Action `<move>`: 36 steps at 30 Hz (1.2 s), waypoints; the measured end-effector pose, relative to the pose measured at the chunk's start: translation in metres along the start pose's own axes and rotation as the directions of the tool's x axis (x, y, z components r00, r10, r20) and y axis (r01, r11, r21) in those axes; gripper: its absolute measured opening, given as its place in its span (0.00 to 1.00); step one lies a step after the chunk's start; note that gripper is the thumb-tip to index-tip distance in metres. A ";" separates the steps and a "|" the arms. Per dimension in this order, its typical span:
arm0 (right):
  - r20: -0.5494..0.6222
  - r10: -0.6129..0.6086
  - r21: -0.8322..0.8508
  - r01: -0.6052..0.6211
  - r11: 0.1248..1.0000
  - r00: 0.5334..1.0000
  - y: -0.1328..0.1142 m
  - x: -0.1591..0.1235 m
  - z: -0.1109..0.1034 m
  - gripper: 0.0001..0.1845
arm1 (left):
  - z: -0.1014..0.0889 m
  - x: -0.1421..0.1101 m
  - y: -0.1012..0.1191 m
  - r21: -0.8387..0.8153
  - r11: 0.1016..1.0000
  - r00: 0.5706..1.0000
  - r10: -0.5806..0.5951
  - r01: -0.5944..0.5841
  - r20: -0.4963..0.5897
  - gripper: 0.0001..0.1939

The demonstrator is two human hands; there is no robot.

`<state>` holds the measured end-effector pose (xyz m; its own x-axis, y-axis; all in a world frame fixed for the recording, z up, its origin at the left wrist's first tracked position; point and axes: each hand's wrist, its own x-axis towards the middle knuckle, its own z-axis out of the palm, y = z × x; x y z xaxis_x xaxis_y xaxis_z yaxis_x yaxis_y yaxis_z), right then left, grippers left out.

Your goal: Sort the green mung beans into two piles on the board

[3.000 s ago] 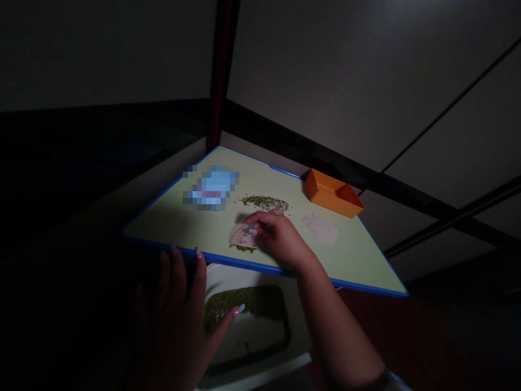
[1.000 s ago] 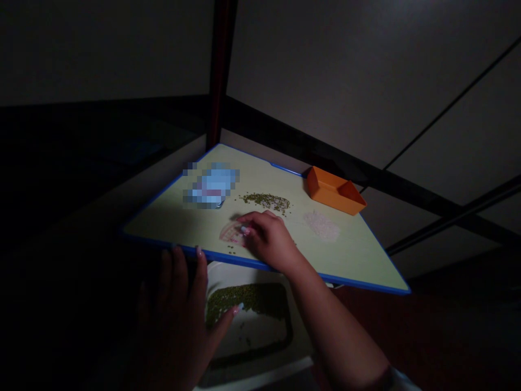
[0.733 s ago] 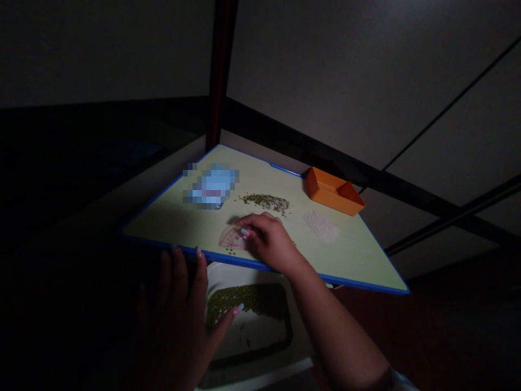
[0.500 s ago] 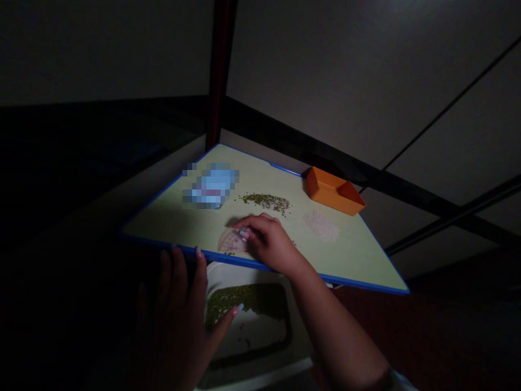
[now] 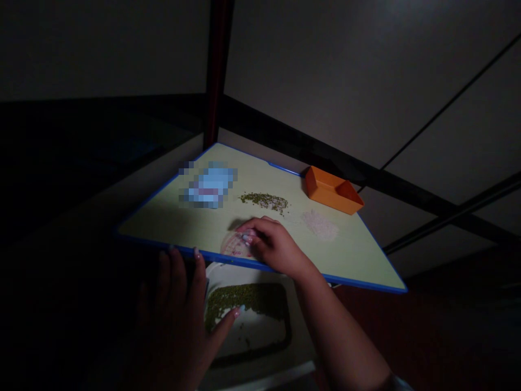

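My right hand (image 5: pixel 277 244) is closed on a clear protractor (image 5: pixel 235 244) with reddish markings, held low at the front edge of a pale board (image 5: pixel 175 222) with a blue rim. Beyond the fingers lies a scattered patch of small green beans (image 5: pixel 264 201). My left hand (image 5: pixel 183 309) is spread open at the left of a white tub (image 5: pixel 252 277), its fingertips near the blue rim and its thumb over the tub. More green beans (image 5: pixel 252 297) lie inside the tub, under the board's front edge.
An orange tray (image 5: pixel 334 191) stands at the board's back right corner. In front of it lies a pile of pale grains (image 5: pixel 321 225). A blurred-out light blue item (image 5: pixel 211 184) is at the left. Pale panels (image 5: pixel 317 81) rise behind the board.
My right hand has shifted slightly right with the protractor. The few beans by the front rim are gone from the board's surface there. My left hand stays nearly still.
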<state>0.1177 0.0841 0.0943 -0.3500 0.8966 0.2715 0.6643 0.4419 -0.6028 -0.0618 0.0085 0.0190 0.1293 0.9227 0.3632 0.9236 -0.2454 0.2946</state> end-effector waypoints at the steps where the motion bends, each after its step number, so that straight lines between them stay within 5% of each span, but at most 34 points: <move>1: 0.004 0.000 0.004 0.000 1.000 1.000 0.000 0.000 0.000 0.14 | 0.000 0.000 0.000 -0.001 1.000 1.000 -0.002 0.002 0.003 0.44; 5: -0.042 -0.013 0.052 0.015 0.999 0.999 0.003 -0.001 -0.001 0.14 | 0.000 -0.001 -0.001 0.001 1.000 1.000 0.004 -0.004 0.014 0.43; 8: -0.230 0.013 0.133 0.018 0.991 0.973 0.007 -0.001 -0.005 0.11 | -0.001 -0.001 -0.003 -0.002 1.000 1.000 0.023 -0.023 0.009 0.43; 12: -0.539 0.125 0.230 0.003 0.973 0.833 0.015 -0.002 -0.017 0.11 | -0.002 0.000 -0.001 -0.020 1.000 1.000 0.012 -0.012 -0.002 0.42; 15: -0.640 0.167 0.209 -0.039 0.977 0.750 0.020 -0.005 -0.025 0.13 | -0.005 0.000 0.005 -0.043 0.999 1.000 0.031 -0.031 -0.001 0.41; 24: -0.656 0.251 0.127 -0.224 0.966 0.712 0.033 -0.018 -0.039 0.11 | -0.003 -0.006 0.013 -0.073 0.984 0.986 0.158 -0.161 -0.049 0.40; 31: -0.655 0.382 0.232 -0.308 0.923 0.651 0.043 -0.021 -0.047 0.10 | 0.002 -0.003 0.020 -0.047 0.978 0.979 0.202 -0.203 -0.034 0.38; 36: -0.624 0.429 0.250 -0.353 0.902 0.653 0.049 -0.024 -0.051 0.08 | 0.004 -0.001 0.022 -0.020 0.979 0.979 0.203 -0.203 0.010 0.37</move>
<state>0.1917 0.0860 0.0964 0.4684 0.7942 0.3871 0.5574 0.0743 -0.8269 -0.0399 0.0038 0.0214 0.3179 0.8567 0.4062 0.8708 -0.4333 0.2323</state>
